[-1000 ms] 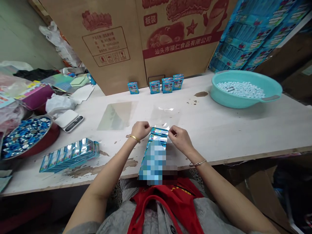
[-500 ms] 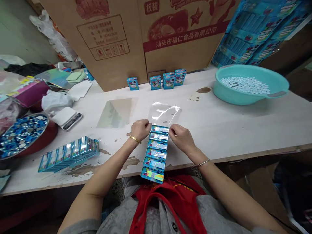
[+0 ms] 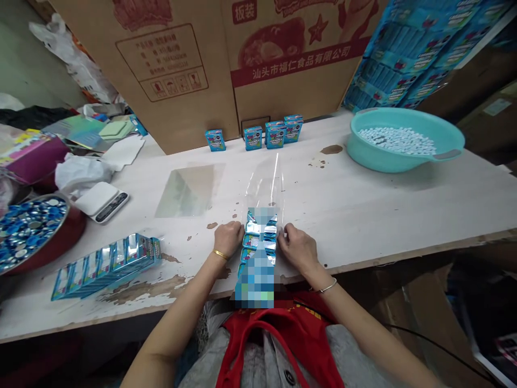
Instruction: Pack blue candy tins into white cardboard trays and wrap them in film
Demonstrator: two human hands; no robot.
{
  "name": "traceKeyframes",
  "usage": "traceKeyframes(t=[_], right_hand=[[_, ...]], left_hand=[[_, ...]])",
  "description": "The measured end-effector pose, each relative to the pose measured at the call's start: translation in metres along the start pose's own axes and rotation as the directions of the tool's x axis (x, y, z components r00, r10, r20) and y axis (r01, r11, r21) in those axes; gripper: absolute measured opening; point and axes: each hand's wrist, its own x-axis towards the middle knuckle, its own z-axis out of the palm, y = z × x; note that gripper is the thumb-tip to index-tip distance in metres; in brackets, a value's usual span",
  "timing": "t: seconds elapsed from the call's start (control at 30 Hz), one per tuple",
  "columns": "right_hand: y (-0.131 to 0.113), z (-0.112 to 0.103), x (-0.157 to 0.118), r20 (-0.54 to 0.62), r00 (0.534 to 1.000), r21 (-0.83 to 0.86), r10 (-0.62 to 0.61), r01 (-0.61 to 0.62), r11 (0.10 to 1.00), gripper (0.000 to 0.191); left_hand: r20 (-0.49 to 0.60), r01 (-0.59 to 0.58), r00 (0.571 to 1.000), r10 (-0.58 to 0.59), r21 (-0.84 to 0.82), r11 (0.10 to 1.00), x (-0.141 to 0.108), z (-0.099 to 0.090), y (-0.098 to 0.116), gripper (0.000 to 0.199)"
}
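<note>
A row of small flat blue candy boxes (image 3: 260, 241) lies lengthwise on the white table, running toward me. Its near part is pixelated. A clear plastic sleeve (image 3: 264, 186) covers the far end of the row, and its empty end extends across the table. My left hand (image 3: 228, 238) pinches the sleeve's left side beside the row. My right hand (image 3: 299, 248) grips the right side, fingertips against the boxes.
A teal basin (image 3: 404, 141) of small white candies stands at right. Several blue boxes (image 3: 274, 133) stand against a cardboard carton (image 3: 177, 81). At left are a white digital scale (image 3: 100, 202), a tray of blue discs (image 3: 28, 231), and a wrapped pack of boxes (image 3: 105, 267).
Both hands have slid toward me along the row. The clear sleeve has moved with them and now lies over the far boxes. The view has shifted slightly.
</note>
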Motion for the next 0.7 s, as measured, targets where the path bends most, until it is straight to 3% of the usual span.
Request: traceKeyframes(t=[0.17, 0.33, 0.53, 0.63, 0.7], right_hand=[[-0.010, -0.008, -0.012, 0.116, 0.990, -0.044, -0.085, 0.090, 0.995, 0.024], [-0.017, -0.016, -0.042, 0.141, 0.938, 0.090, -0.317, 0.307, 0.947, 0.023], [-0.012, -0.026, -0.074, 0.157, 0.863, 0.230, -0.481, 0.442, 0.867, 0.021], [-0.008, -0.032, -0.085, 0.203, 0.807, 0.310, -0.555, 0.485, 0.818, 0.019], [-0.004, -0.039, -0.090, 0.258, 0.733, 0.376, -0.630, 0.525, 0.764, 0.019]], left_hand=[[0.058, -0.106, 0.993, 0.103, 0.052, 0.993, -0.024, -0.001, -0.002, 0.027], [0.053, -0.228, 0.973, 0.226, 0.015, 0.974, -0.076, -0.005, -0.014, 0.028], [-0.015, -0.363, 0.931, 0.364, -0.102, 0.926, -0.137, -0.010, -0.013, 0.027], [-0.002, -0.396, 0.917, 0.398, -0.121, 0.910, -0.163, -0.011, -0.002, 0.028], [0.019, -0.413, 0.907, 0.421, -0.152, 0.898, -0.182, -0.010, 0.007, 0.029]])
